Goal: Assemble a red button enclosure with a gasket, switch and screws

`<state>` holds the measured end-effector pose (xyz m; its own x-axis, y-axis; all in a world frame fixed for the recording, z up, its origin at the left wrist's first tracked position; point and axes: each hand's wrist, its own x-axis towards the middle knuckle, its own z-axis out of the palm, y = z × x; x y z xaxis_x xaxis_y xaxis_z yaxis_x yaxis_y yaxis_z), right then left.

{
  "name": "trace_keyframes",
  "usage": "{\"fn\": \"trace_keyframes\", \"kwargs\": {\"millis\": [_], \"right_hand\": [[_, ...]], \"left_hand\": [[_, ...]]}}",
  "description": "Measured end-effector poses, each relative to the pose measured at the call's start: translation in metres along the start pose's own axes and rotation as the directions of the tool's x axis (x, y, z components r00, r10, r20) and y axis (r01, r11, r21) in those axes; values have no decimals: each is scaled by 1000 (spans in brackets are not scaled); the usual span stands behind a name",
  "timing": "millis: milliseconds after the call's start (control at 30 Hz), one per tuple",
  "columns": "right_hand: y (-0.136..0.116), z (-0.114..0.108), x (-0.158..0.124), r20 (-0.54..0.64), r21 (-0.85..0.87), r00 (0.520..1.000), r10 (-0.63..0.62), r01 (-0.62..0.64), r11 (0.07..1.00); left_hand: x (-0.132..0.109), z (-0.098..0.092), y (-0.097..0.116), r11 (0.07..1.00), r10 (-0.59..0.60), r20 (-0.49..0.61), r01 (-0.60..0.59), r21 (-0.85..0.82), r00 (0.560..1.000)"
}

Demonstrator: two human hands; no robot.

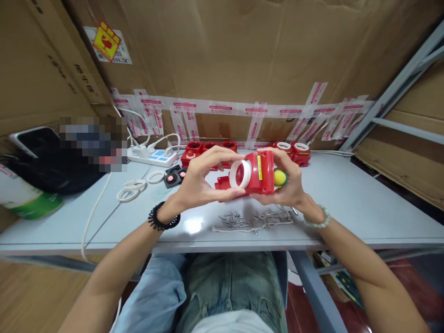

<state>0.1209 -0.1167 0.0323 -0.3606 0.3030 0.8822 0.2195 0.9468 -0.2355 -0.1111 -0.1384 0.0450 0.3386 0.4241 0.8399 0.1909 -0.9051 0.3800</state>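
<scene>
Above the table's middle, my right hand (293, 178) wraps round a red plastic housing (267, 171) with a yellow label. My left hand (199, 180) grips a white ring (247, 174) between thumb and fingertips at the housing's round opening. Whether the ring is fully seated there, I cannot tell. A yellow-and-green round object (280, 178) shows beside my right palm; whether it belongs to the housing is unclear. Below my hands lie loose screws (234, 219) and a cluster of thin metal parts (274, 216). More white rings (127, 194) rest to the left.
Red housings (192, 150) stand along the back, and two with white rings (301, 147) are at the back right. Black square parts (171, 178) lie left of centre. A power strip (156, 156) with cables, a black bag (69, 171) and a green-and-white container (31, 203) occupy the left.
</scene>
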Motion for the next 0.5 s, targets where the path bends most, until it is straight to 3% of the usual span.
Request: {"fn": "trace_keyframes", "kwargs": {"millis": [500], "right_hand": [[-6,2,0,-10,-39,998,-64,63,997]], "left_hand": [[1,0,2,997,23,-28,-21,73,999]]}}
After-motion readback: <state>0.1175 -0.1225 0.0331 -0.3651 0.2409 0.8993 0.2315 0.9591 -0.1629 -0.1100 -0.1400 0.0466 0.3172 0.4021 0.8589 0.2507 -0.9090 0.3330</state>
